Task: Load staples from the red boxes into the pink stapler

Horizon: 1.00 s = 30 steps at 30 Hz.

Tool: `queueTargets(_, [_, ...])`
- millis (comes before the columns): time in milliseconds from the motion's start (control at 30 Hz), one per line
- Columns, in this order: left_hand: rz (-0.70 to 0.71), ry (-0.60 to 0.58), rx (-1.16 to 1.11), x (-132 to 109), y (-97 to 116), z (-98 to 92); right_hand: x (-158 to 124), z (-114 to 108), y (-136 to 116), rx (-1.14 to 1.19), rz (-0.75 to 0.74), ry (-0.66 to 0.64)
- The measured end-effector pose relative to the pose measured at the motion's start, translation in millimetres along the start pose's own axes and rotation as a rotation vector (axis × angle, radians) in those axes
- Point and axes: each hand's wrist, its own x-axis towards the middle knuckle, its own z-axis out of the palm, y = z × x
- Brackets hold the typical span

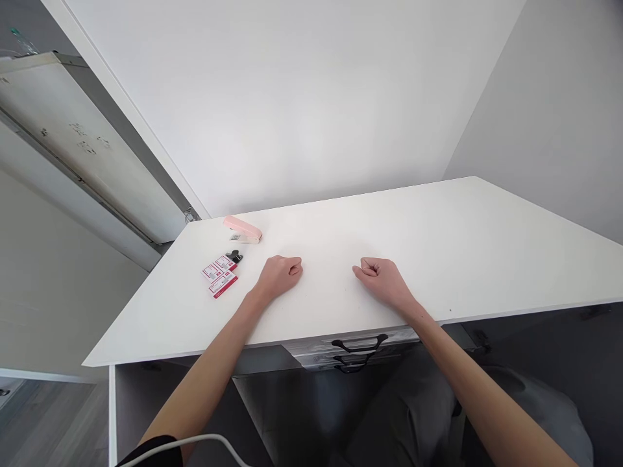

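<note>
Plainly, in the head view, rested both fists on the white table (331,220), well apart from each other. Held the left hand (280,275) in a closed grip, fingers curled in, thumb side turned toward the right. Held the right hand (382,279) closed the same way, thumb side facing left. Showed nothing in either grip; could not tell about anything hidden inside. Touched none of the small things. Had the pink stapler (246,228) beyond the left hand and off to the left, near the table's far edge, long axis slanting from far left to near right, with its near end aimed roughly toward the left fist. Had the red-and-white boxes (223,284) lying flat, straight left of the left hand, the front one running from near left to far right, crosswise to the stapler. Found the black clip (235,256) just beside the boxes, on the stapler side. Had the left hand clearly nearer to all three; had the right on the far side of it.
</note>
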Motion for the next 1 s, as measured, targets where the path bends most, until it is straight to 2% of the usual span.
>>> queueTargets(767, [0.027, 0.018, -0.003, 1.6, -1.7, 0.1, 3.2, 0.5, -1.0, -0.018, -0.014, 0.013])
queueTargets(900, [-0.009, 0.045, 0.0, 0.9, -1.9, 0.9, 2.2, 0.2, -0.8, -0.016, -0.012, 0.007])
queueTargets(1000, [-0.075, 0.107, 0.011, 1.0, -0.9, -0.2, 1.8, 0.1, -0.7, -0.019, -0.011, 0.004])
